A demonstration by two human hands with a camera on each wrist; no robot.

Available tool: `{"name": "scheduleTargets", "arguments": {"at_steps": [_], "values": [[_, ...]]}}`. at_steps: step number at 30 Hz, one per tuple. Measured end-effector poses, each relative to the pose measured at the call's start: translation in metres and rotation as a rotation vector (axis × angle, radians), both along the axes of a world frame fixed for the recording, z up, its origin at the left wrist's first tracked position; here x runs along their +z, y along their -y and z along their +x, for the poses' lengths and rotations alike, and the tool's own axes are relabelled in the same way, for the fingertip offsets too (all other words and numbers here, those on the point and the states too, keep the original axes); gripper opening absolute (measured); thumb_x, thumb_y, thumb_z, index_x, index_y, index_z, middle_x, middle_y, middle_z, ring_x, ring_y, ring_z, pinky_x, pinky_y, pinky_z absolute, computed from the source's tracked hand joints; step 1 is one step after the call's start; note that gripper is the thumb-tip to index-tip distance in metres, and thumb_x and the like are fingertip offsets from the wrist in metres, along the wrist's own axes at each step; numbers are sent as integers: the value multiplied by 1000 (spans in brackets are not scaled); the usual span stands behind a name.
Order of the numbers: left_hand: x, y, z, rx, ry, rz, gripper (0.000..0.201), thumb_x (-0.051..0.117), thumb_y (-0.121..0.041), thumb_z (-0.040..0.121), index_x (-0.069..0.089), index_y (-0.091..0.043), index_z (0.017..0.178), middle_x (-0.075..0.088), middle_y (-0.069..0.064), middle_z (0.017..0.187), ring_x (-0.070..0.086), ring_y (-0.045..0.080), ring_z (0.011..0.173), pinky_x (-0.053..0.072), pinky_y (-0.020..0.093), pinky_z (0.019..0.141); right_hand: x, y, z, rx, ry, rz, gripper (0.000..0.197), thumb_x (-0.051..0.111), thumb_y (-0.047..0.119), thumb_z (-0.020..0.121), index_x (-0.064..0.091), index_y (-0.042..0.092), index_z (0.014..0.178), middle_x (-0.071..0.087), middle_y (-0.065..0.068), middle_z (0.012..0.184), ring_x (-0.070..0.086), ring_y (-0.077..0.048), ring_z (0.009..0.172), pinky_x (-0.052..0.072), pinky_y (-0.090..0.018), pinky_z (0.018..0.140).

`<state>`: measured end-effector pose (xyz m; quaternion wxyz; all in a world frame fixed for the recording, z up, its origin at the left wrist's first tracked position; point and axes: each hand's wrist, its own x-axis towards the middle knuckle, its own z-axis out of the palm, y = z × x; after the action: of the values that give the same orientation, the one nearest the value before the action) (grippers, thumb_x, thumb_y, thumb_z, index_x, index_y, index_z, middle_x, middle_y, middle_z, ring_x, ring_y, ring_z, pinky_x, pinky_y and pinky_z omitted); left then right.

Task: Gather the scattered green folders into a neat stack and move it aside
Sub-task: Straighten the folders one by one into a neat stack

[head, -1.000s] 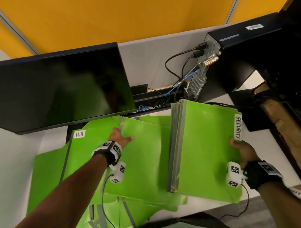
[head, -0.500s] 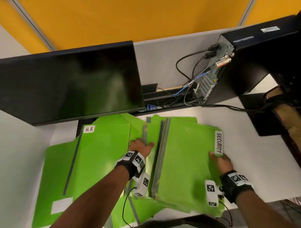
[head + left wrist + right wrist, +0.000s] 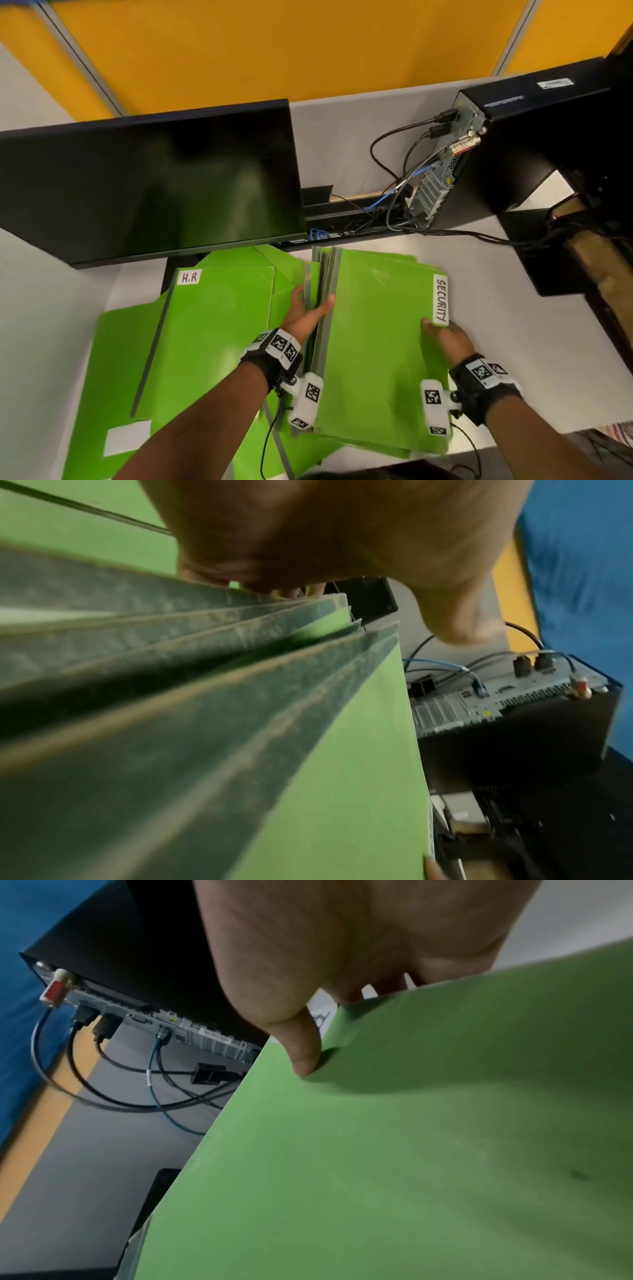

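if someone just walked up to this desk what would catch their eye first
The bright green folders: a gathered stack topped by one labelled SECURITY, held at its spine side by the left hand and at its open edge by the right hand. Left of it, loose folders lie spread out, one marked H.R. Behind them stand a dark monitor and, at the right, a black computer tower trailing cables.

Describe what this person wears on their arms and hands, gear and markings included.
Both forearms are bare, no sleeves or gloves. The left hand and right hand each have a black wrist strap topped with white tags printed with black square codes. A white camera module with similar codes hangs off each strap, trailing a thin black cable.
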<state>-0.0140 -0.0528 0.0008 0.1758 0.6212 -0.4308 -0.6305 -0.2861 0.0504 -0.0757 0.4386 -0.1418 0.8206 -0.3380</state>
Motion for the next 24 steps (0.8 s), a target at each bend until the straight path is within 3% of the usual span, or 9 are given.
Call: {"name": "scheduleTargets", "arguments": {"at_steps": [3, 6, 9, 13, 16, 18, 21, 24], "values": [[-2, -4, -5, -85, -1, -70, 121, 86, -30, 62, 3, -30, 150, 16, 5, 158, 20, 25, 144, 25, 41, 115, -3, 0, -12, -8, 59, 41, 63, 75, 50, 64, 66, 10, 112, 69, -15, 108, 65, -34, 101, 51, -46, 93], [0, -8, -11, -58, -58, -120, 131, 90, -18, 56, 0, -33, 150, 19, 0, 157, 21, 22, 144, 26, 41, 117, 5, 3, -11, 41, 50, 21, 54, 74, 41, 75, 64, 10, 117, 67, -11, 111, 62, -29, 104, 48, -38, 96], [1, -8, -15, -37, -91, -139, 131, 89, -12, 57, -1, -37, 149, 23, -1, 155, 25, 22, 142, 28, 44, 115, 11, 5, -6, 54, 8, -62, 40, 70, 30, 82, 61, 13, 118, 65, -9, 111, 58, -26, 107, 42, -32, 93], [2, -9, -17, 25, -137, -62, 116, 83, -10, 65, 5, -35, 148, 29, 3, 152, 30, 22, 137, 28, 39, 112, 15, 8, -4, 53, -27, -96, 42, 69, 30, 82, 52, 16, 118, 61, -8, 114, 55, -25, 106, 40, -32, 89], [5, -12, -19, 22, -114, -64, 110, 83, -18, 68, 8, -33, 148, 29, 5, 152, 31, 24, 137, 29, 36, 110, 16, 8, -7, 36, -25, -124, 57, 74, 33, 77, 46, 19, 126, 60, -5, 115, 56, -24, 106, 42, -37, 98], [7, -13, -22, 23, -122, -67, 113, 81, -22, 70, 1, -32, 149, 24, 5, 155, 29, 24, 139, 28, 36, 111, 17, 8, -8, 82, -10, -127, 58, 75, 37, 73, 51, 23, 124, 63, -3, 117, 57, -23, 108, 42, -38, 100], [6, -15, -27, 39, -143, -78, 121, 81, -26, 71, -12, -38, 148, 10, 2, 159, 17, 23, 145, 21, 41, 116, 21, 5, -13, 120, 7, -150, 37, 72, 30, 79, 60, 25, 114, 66, -2, 115, 58, -23, 109, 40, -36, 100], [6, -15, -34, 133, -186, -54, 118, 79, -20, 72, -10, -40, 148, 10, 4, 159, 15, 24, 145, 19, 45, 116, 27, 5, -21, 124, 50, -192, 56, 77, 46, 64, 62, 28, 115, 69, 3, 113, 61, -22, 111, 40, -43, 106]]}}
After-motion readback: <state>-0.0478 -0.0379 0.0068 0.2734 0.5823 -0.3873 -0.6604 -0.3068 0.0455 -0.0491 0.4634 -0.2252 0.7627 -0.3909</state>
